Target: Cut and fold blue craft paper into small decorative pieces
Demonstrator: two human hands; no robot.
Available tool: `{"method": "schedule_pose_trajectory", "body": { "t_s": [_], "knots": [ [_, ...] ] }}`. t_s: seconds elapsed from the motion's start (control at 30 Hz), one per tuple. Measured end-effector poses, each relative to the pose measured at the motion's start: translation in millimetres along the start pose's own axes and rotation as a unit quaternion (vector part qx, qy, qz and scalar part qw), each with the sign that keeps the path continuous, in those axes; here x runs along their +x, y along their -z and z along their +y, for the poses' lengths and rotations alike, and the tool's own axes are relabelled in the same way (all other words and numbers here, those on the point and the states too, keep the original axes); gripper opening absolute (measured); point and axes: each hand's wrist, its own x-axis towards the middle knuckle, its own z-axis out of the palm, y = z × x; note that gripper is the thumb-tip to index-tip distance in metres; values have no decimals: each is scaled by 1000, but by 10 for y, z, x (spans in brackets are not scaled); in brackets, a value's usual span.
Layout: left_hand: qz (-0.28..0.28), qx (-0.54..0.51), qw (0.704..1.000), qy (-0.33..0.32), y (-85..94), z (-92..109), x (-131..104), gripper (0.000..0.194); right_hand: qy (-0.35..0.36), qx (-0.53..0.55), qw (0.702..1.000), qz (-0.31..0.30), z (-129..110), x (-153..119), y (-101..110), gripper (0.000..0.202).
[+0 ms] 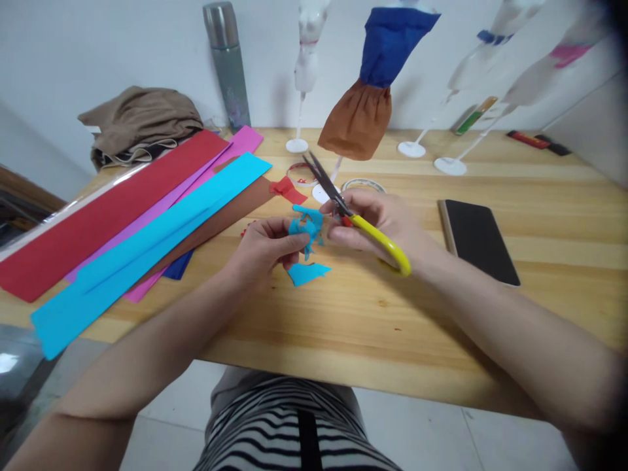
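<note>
My left hand (269, 243) pinches a small, ragged piece of blue paper (310, 226) above the middle of the table. A pair of scissors with yellow handles (380, 239) is in my right hand (385, 219), its dark blades slightly apart and pointing up and away from me. The fingertips of that hand come close to the blue piece; whether they touch it I cannot tell. Just below lies another blue paper scrap (309, 273). A red paper scrap (289, 190) sits beyond my left hand.
Folded coloured paper (161, 222) is stacked at the left, near a brown cloth (142, 118) and a flask (228, 72). White mannequins on stands line the back, one in a blue and brown paper dress (360, 121). A dark phone-like slab (478, 239) lies right.
</note>
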Motion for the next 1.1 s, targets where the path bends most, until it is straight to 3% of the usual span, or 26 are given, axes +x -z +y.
{"method": "schedule_pose_trajectory", "body": {
  "t_s": [0.1, 0.2, 0.37, 0.63, 1.1],
  "knots": [
    [6, 0, 1000, 5, 46, 13, 13, 26, 46, -96, 990, -88, -10, 36, 183, 44],
    [12, 4, 1000, 3, 74, 35, 19, 25, 45, -237, 962, -129, -34, 33, 294, 49],
    [3, -1, 1000, -12, 89, 56, 21, 23, 90, -353, 922, -129, -63, 5, 312, 40],
    [-12, 5, 1000, -16, 110, 25, 31, 24, 167, -414, 888, -113, 32, 36, 357, 35],
    [-15, 15, 1000, -17, 75, 44, 31, 27, 253, -419, 863, -121, -16, 7, 377, 30]
  ]
}}
